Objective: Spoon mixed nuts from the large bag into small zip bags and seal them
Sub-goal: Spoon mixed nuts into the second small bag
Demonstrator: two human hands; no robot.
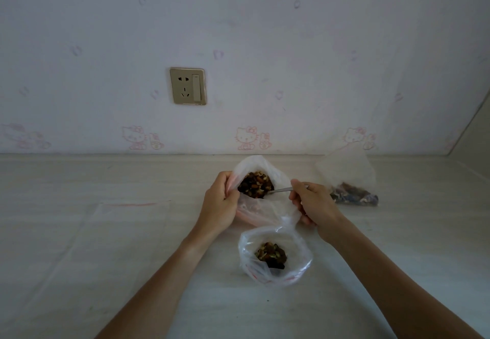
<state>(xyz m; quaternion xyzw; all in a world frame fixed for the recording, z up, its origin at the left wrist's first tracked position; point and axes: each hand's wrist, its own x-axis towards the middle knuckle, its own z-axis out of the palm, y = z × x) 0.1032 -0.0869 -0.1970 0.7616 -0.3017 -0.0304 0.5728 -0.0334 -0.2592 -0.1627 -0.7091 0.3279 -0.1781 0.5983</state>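
Note:
A clear bag [261, 212] with a red zip strip lies open on the table, with mixed nuts [256, 184] in its mouth. My left hand [220, 203] pinches its left rim. My right hand [314, 202] grips a metal spoon [281, 190] whose bowl is in the nuts. In front of it, nearer to me, stands a smaller clear bag [275, 256], open at the top, holding a small heap of nuts [271, 253]. Its upper edge reaches up under my right hand.
A third clear bag [350, 179] with nuts at its bottom lies at the right near the wall. An empty flat zip bag [127, 222] lies on the table [106, 272] at the left. A wall socket [187, 86] sits above on the wallpapered wall.

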